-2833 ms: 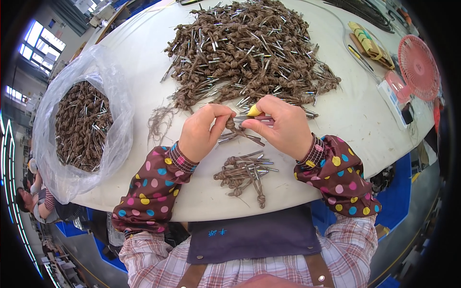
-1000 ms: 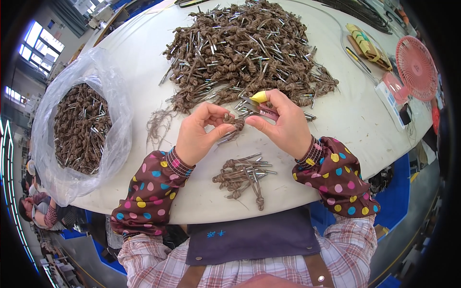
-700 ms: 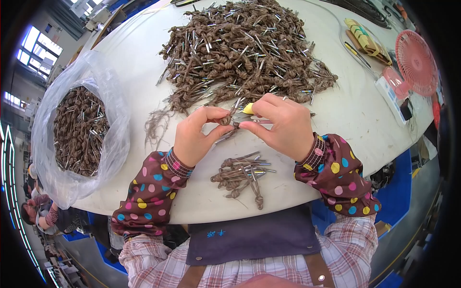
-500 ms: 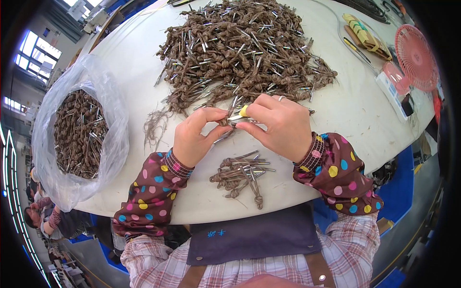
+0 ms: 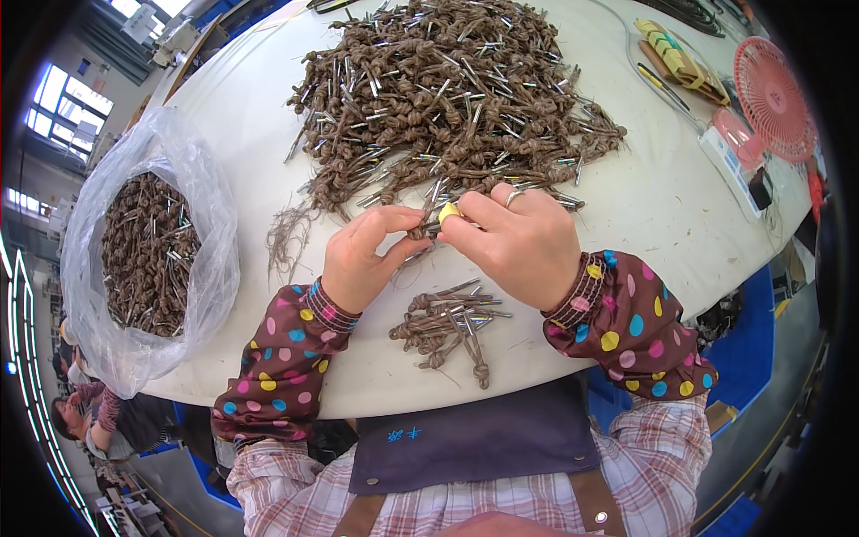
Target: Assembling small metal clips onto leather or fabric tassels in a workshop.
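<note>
My left hand (image 5: pixel 365 252) is closed in a pinch on a knotted brown cord (image 5: pixel 417 232) with a shiny metal tip. Right beside it, my right hand (image 5: pixel 526 240) is closed around what look like small metal thread snips, mostly hidden by the fingers. A yellow patch (image 5: pixel 449 213) shows at its fingertips. Both hands meet at the near edge of a large pile of knotted brown cords (image 5: pixel 447 98) with metal tips. Between my forearms lies a smaller heap of the same cords (image 5: pixel 443 327).
A clear plastic bag (image 5: pixel 219 268) full of knotted cords stands at the left. Loose brown thread scraps (image 5: pixel 288 237) lie near my left hand. At the right are a pink fan (image 5: pixel 774 98), a white power strip (image 5: pixel 735 174) and a yellow-wrapped bundle (image 5: pixel 676 54) on the white table (image 5: pixel 626 215).
My right hand's fingers have closed in toward the cord, and the metal blade seen between them before is now mostly hidden. My left hand keeps its pinch, nearly unmoved.
</note>
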The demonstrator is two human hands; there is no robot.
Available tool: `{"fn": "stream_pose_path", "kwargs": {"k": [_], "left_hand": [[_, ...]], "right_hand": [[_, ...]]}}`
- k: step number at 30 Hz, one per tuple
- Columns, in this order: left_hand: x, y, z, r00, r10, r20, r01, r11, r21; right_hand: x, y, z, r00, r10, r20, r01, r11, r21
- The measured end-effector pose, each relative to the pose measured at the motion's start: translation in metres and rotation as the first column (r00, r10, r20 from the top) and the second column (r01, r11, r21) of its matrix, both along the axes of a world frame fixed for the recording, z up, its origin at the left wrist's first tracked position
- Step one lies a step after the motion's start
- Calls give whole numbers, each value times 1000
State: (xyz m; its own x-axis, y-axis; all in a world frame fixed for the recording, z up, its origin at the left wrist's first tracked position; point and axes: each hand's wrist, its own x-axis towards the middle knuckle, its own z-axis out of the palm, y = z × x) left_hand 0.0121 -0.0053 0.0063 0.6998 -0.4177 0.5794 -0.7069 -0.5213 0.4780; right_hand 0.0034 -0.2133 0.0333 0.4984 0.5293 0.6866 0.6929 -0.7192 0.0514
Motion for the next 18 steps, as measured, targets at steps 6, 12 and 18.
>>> {"fn": "stream_pose_path", "kwargs": {"k": [6,12,18], "left_hand": [[-1,2,0,998,-13,-62,9,998,-58],[0,3,-9,946,-100,-308,17,965,-263],[0,4,-9,778,-397,-488,37,803,-595]], "right_hand": [[1,3,-4,994,16,104,-14,1000,-21],[9,-3,-6,988,77,-134,-57,987,147],[22,-9,-11,737,307,-602,170,778,605]]}}
